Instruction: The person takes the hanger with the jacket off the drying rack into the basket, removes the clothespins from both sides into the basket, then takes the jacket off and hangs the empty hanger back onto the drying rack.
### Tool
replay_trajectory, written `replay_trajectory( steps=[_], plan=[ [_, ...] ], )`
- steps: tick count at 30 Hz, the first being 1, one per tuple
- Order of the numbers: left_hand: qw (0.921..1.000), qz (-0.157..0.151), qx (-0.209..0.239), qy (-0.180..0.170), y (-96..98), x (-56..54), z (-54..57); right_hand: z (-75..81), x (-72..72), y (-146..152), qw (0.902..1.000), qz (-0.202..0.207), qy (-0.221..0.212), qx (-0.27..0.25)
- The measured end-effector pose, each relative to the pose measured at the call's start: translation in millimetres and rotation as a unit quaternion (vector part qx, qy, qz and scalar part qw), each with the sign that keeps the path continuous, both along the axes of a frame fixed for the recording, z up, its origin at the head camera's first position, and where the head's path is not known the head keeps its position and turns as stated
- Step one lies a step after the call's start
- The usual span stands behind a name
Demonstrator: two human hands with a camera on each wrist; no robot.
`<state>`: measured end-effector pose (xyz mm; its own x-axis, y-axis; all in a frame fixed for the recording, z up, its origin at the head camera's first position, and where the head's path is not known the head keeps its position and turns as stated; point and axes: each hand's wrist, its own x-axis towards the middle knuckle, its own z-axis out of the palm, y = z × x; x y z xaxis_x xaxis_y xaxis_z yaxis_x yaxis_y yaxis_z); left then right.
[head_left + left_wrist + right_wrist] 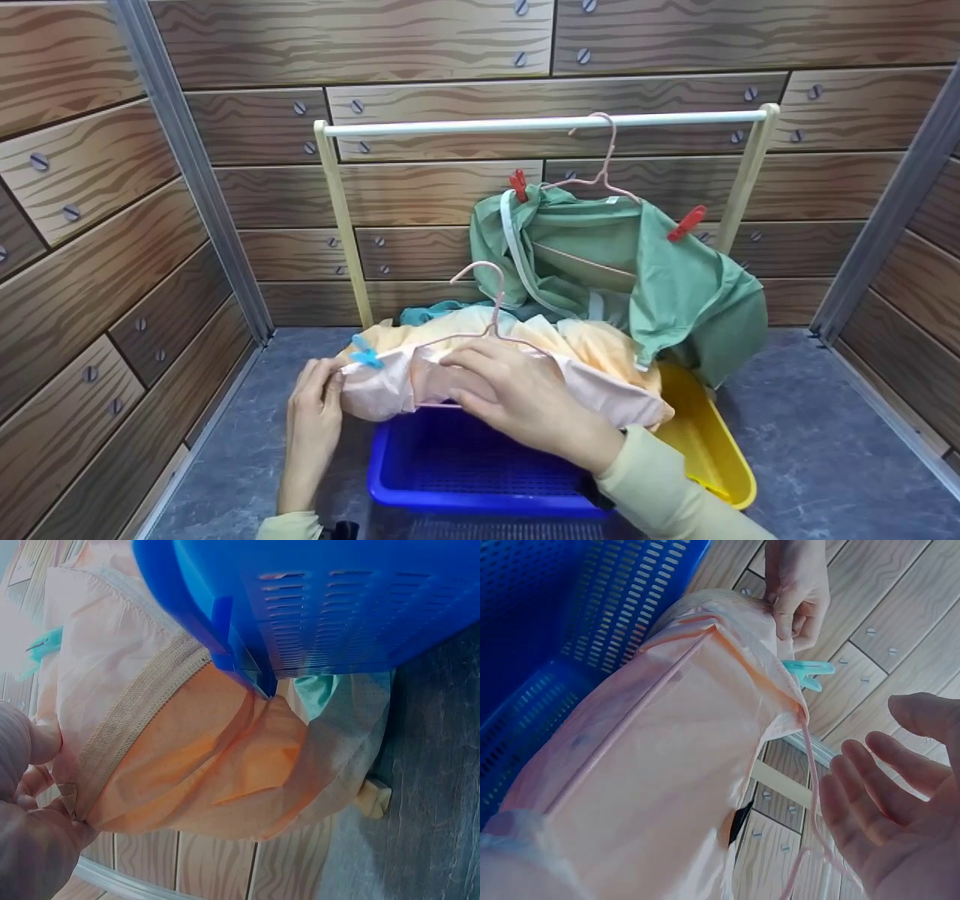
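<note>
A peach and pale-pink garment [379, 394] lies across the back of the blue basket [487, 504], with a pink hanger [500, 291] inside its opening and the hook sticking up. A light-blue clothespin [365, 352] clips the garment's left end. My left hand [316, 401] pinches the edge just beside that clothespin. A ribbed band [142, 716] near those fingertips shows in the left wrist view. Over the middle of the garment is my right hand [517, 394], its fingers loosely extended near the hanger. The right wrist view shows its palm [900, 817] holding nothing.
Behind stands a rack with a white rail [450, 126]. A green garment [697, 307] hangs there on another pink hanger [607, 161], with red clothespins [686, 223] at both sides. A yellow tray [739, 472] sits right of the basket. Wood-patterned walls surround the grey tabletop [795, 435].
</note>
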<state>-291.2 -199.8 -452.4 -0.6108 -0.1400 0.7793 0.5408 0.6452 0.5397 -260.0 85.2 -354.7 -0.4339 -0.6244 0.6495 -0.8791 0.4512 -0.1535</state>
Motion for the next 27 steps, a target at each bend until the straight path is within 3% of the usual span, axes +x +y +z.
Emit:
replay_trajectory(
  steps=[12,27],
  plan=[
    [1.0,-0.006,0.002,0.002,-0.4,0.2,0.5,4.4,-19.9,-45.2,0.9988,0.028,-0.013,0.037],
    [0.9998,-0.011,-0.006,0.018,-0.1,-1.1,-0.8,4.2,-46.6,-85.1,0.9988,0.011,0.005,0.047]
  ],
)
